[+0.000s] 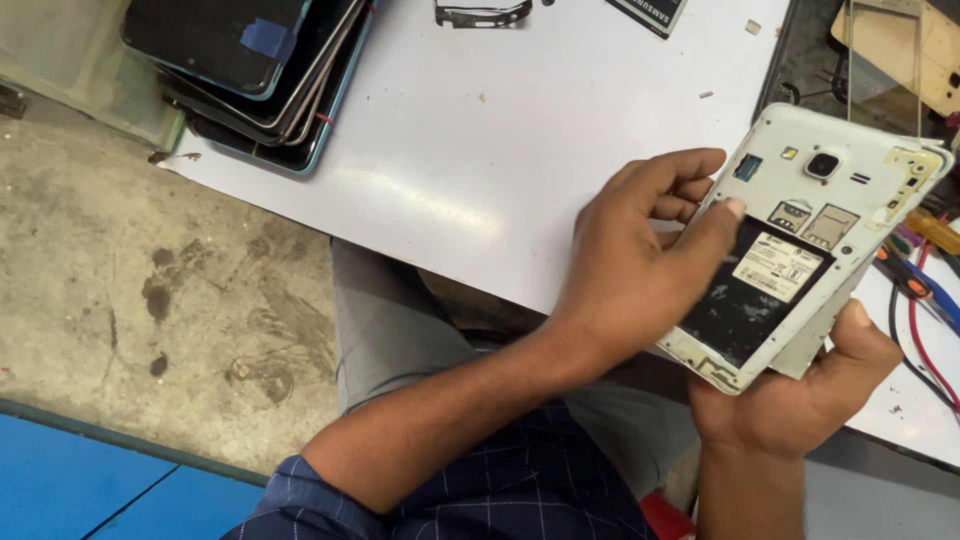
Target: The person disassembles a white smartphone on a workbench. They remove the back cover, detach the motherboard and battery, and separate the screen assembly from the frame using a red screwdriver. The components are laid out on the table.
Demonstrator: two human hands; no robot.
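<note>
A white phone (790,165) with its back cover off is tilted over the white table's front edge, its camera end pointing up and to the right. The empty black battery bay with a white label, the card slots and the camera lens are exposed. My left hand (635,275) reaches across from the left and grips the phone's left side, with the thumb tip pressed on the frame at the top of the bay. My right hand (800,400) supports the phone from below at its lower end, its thumb on the right edge.
A stack of dark phone screens (260,80) lies at the back left of the white table (480,150). A metal bracket (482,13) and a battery (648,12) sit at the far edge. Tools and red and black wires (925,300) lie at the right. Concrete floor (150,280) is on the left.
</note>
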